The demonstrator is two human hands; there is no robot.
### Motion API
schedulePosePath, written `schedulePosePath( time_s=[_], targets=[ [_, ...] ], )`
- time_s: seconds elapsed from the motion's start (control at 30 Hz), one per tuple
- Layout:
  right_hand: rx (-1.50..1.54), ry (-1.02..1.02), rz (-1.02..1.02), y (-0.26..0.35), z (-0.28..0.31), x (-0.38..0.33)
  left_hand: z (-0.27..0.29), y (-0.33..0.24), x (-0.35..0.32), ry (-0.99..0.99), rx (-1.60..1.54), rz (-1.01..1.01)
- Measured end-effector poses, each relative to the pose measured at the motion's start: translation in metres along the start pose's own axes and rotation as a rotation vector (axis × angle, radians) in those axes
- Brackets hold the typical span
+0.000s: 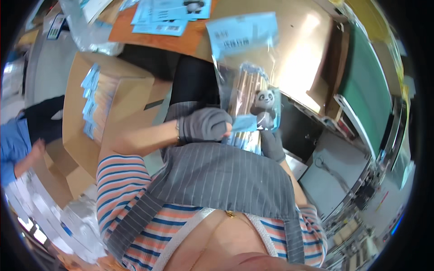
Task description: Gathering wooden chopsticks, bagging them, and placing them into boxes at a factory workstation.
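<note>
- Cluttered workroom all around; nearest, the right hand [272, 147] sits at the lower end of a clear bag [244, 36], fingers mostly hidden, grip unclear.
- The left hand [205, 125] curls nearly closed at the bag's edge.
- Between them, pencil-like sticks [247, 92] and a panda figure [265, 108] fill it; settling it seems the current step, calling for steady support.
- Beyond: a carton [129, 95], blue cards [168, 27].

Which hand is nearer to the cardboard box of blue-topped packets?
Left. The left hand is to the right of the cardboard box, by the left side of the clear bag; the right hand is farther right, at the bag's lower right.
</note>
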State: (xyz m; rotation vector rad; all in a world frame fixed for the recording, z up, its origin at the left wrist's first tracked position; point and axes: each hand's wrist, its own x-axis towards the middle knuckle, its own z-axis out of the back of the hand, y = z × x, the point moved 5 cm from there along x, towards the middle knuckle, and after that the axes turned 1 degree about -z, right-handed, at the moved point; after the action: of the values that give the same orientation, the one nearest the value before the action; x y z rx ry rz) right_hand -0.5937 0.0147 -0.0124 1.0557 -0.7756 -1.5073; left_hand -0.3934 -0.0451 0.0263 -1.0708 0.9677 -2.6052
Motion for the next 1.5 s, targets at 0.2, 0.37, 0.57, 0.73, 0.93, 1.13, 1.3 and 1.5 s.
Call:
schedulePosePath(
  time_s=[0.2, 0.37, 0.57, 0.73, 0.93, 1.13, 1.3, 1.5],
  targets=[
    [-0.683, -0.297, 0.329, 0.097, 0.045, 0.080, 0.052, -0.018, 0.023, -0.449, 0.074, 0.430],
    [-0.363, 0.497, 0.778, 0.320, -0.075, 0.133, 0.253, -0.106, -0.038, -0.688, 0.729, 0.494],
    [-0.223, 0.472, 0.986, 0.490, -0.203, 0.091, 0.395, -0.224, -0.091, -0.684, 1.060, 0.652],
    [-0.084, 0.264, 1.384, 0.392, -0.346, 0.086, 0.347, -0.229, -0.220, -0.544, 1.222, 0.880],
    [-0.444, 0.810, 1.083, 0.239, -0.449, 0.088, 0.207, -0.212, -0.375, -0.788, 1.603, 1.261],
    [-0.560, 0.201, 0.830, 0.199, -0.392, 0.243, 0.104, -0.187, -0.477, -2.508, 0.050, 1.500],
    [-0.088, 0.903, 0.120, 0.128, -0.436, 0.250, 0.155, -0.141, -0.514, -2.435, -0.230, 1.287],
    [-0.134, 0.829, 0.133, 0.160, -0.436, 0.224, 0.180, -0.147, -0.536, -2.496, -0.313, 1.423]
  ],
)
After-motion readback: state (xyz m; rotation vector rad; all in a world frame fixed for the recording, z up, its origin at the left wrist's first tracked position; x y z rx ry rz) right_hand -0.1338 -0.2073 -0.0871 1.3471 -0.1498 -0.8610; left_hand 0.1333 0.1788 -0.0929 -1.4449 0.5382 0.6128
